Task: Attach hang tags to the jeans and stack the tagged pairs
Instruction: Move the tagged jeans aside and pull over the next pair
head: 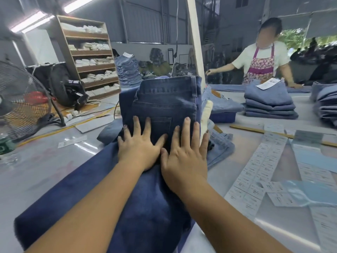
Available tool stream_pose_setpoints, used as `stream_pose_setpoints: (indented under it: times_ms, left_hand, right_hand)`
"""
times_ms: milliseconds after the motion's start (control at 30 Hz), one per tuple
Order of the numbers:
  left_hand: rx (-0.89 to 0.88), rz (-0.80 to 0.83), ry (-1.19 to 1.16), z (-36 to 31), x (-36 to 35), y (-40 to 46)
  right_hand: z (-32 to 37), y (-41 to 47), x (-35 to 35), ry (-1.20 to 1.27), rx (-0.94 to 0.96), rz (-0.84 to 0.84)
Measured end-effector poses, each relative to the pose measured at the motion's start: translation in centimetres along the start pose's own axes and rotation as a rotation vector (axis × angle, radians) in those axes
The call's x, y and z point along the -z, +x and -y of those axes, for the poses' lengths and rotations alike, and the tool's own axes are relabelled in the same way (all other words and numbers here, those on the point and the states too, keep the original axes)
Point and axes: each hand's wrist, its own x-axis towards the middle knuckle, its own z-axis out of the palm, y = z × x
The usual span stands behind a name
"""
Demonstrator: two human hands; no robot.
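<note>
A dark blue pair of jeans (164, 99) lies lengthwise on the table in front of me, back pocket up and waistband at the far end. My left hand (140, 145) and my right hand (184, 154) press flat on it side by side, fingers straight and spread, just below the pocket. Lighter blue jeans (221, 147) lie partly under it on the right. Strips of white hang tags (259, 165) lie across the table to my right. A stack of folded jeans (269, 105) with a tag on top stands at the far right.
A person in a floral apron (260, 64) stands across the table. A floor fan (20, 101) is at the left, and a wooden shelf (91, 55) with white bundles stands behind it. A white post (195, 37) rises behind the jeans. A blue bin (222, 116) sits mid-table.
</note>
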Motion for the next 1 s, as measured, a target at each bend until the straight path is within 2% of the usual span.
stream_pose_setpoints:
  times_ms: [133, 233, 367, 467, 567, 633, 700, 767, 900, 1000]
  left_hand:
    - [0.002, 0.048, 0.004, -0.4, -0.1, 0.6]
    - [0.011, 0.066, 0.021, -0.6, 0.7, 0.3]
    - [0.014, -0.003, 0.125, -2.3, 2.0, -2.5]
    - [-0.025, 0.019, 0.116, -4.9, 3.3, -5.9]
    - [-0.184, -0.004, 0.091, -8.0, 4.5, -10.8]
    - [-0.375, -0.027, 0.09, -10.8, 5.0, -14.5]
    - [-0.574, 0.04, 0.027, -14.1, 5.1, -18.4]
    - [-0.719, 0.18, -0.058, -17.5, 4.9, -22.5]
    - [-0.971, 0.361, -0.162, -24.1, 4.0, -30.8]
    - [-1.114, 0.456, -0.192, -28.0, 3.7, -35.8]
  right_hand:
    - [-1.1, 1.5, -0.3, 0.037, -0.065, 0.186]
    - [-1.5, 1.5, 0.7, 0.051, -0.048, 0.246]
    - [-2.8, -1.8, 3.4, 0.072, 0.015, 0.321]
    - [-3.2, -6.0, 7.2, 0.083, 0.067, 0.4]
    - [-4.2, -11.3, 12.0, -0.022, 0.121, 0.561]
    - [-6.0, -14.9, 15.4, -0.055, 0.081, 0.697]
    - [-8.4, -18.3, 18.4, -0.08, -0.017, 0.811]
    - [-10.9, -22.1, 21.0, -0.138, -0.134, 0.904]
    - [-15.0, -29.7, 26.0, -0.073, -0.385, 0.856]
    - [-17.3, -34.5, 29.3, -0.137, -0.386, 0.736]
